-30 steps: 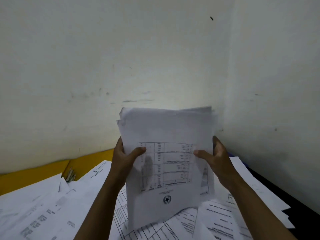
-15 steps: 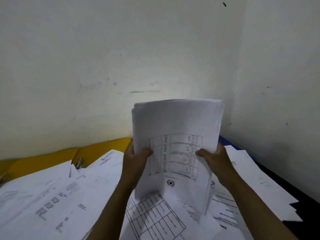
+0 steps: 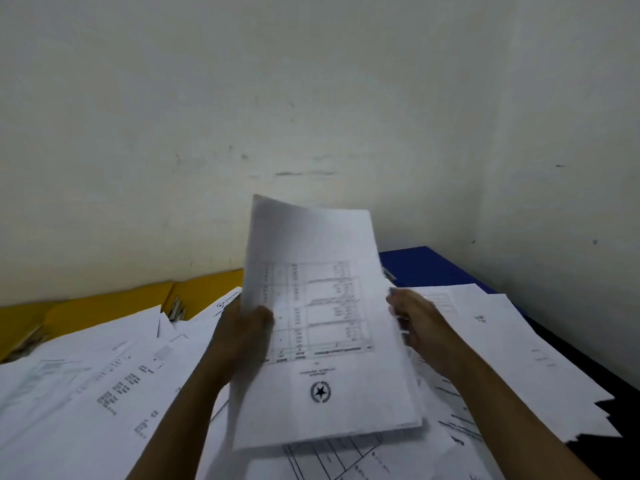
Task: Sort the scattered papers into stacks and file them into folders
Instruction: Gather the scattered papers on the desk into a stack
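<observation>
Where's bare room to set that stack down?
Little. The only bare desk shows as a dark strip at the right edge, between the loose sheets and the wall. The blue folder in the corner shows a bare top. The yellow folders show bare at the wall. Everywhere else is sheets, crowding the stack.

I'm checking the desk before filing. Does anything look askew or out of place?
Yes. Loose papers lie scattered and overlapping at odd angles. The stack is tilted, held in the left hand; the right hand sits beside its edge, too blurred to judge.
</observation>
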